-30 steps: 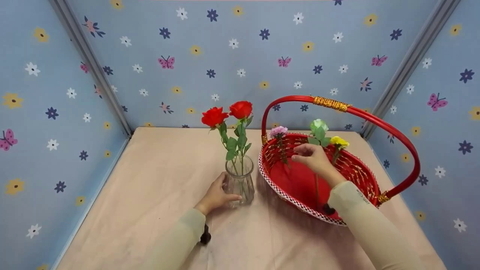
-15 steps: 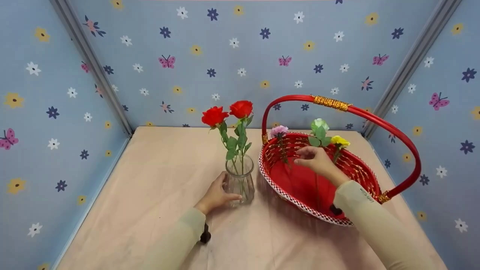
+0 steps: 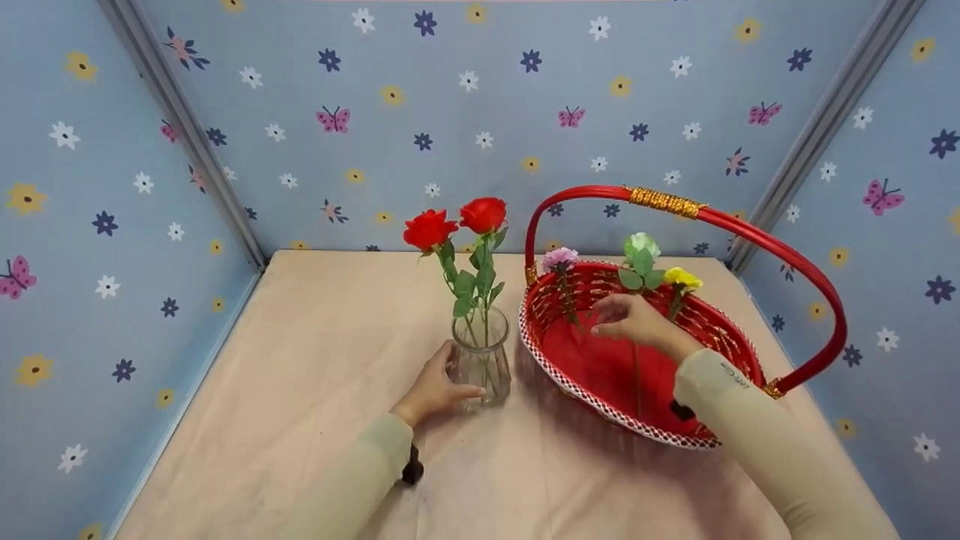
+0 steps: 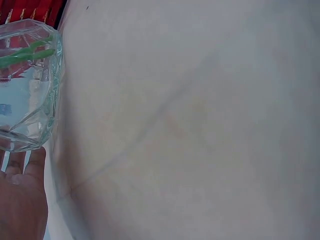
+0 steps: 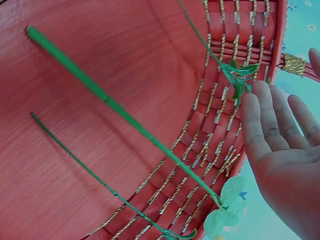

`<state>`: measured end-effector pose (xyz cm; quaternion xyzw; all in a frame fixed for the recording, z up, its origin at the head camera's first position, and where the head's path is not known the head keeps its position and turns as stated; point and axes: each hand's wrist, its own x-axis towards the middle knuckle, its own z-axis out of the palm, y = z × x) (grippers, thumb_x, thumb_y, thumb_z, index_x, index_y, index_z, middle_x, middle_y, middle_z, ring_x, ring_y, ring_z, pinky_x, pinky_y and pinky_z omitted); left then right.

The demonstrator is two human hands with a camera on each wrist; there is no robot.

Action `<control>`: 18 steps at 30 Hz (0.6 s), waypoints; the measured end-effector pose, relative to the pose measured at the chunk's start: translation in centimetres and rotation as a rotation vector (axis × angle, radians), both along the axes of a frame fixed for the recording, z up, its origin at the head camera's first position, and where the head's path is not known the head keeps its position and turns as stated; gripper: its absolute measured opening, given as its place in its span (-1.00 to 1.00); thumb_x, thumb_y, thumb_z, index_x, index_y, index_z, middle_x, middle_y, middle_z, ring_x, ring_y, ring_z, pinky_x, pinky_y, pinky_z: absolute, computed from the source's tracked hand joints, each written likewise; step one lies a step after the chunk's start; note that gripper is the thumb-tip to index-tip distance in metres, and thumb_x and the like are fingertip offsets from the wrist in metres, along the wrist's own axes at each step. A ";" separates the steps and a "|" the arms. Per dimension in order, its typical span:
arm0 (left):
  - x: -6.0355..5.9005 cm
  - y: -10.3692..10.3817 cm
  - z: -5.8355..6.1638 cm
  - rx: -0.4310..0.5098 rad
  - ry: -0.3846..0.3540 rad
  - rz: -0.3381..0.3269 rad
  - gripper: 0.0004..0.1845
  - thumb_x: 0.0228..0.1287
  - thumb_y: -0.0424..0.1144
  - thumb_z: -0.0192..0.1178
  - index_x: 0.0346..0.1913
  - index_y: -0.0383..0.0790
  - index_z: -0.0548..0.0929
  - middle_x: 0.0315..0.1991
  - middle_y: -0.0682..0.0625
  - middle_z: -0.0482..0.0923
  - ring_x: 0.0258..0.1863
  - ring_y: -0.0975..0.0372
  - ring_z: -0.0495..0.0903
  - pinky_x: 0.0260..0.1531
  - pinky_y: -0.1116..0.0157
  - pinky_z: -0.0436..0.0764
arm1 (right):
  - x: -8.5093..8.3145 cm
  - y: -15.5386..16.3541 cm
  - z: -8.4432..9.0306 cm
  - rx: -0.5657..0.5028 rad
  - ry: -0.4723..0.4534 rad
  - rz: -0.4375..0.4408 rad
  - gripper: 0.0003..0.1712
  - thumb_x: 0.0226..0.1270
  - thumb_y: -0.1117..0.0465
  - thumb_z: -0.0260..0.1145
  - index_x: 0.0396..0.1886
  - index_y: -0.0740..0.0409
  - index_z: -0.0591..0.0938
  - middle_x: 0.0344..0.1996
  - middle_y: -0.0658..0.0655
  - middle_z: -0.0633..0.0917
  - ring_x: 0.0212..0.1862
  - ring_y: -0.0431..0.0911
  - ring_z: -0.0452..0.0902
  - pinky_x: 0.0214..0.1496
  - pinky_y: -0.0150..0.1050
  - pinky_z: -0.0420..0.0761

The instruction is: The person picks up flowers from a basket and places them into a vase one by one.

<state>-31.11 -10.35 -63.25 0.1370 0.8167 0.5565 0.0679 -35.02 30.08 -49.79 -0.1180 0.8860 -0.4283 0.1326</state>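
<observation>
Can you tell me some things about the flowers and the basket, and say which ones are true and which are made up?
1. Two red roses stand in the glass vase. True.
2. The left hand is lifting the vase into the air. False: the vase stands on the table with the hand against its side.
3. The basket is blue. False: it is red, with a red handle.
4. A yellow flower leans in the basket. True.
5. The right hand is over the basket, fingers straight. True.
</observation>
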 end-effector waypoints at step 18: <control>-0.1 0.1 0.1 0.015 0.019 -0.023 0.09 0.01 -0.07 0.76 0.57 -0.13 0.36 0.53 -0.11 0.50 0.60 -0.06 0.39 0.62 -0.15 0.38 | -1.2 -0.1 -2.6 0.057 -0.196 0.014 -0.45 0.50 0.14 0.48 0.36 0.29 0.63 0.11 0.27 0.76 0.02 0.08 0.78 0.11 -0.06 0.84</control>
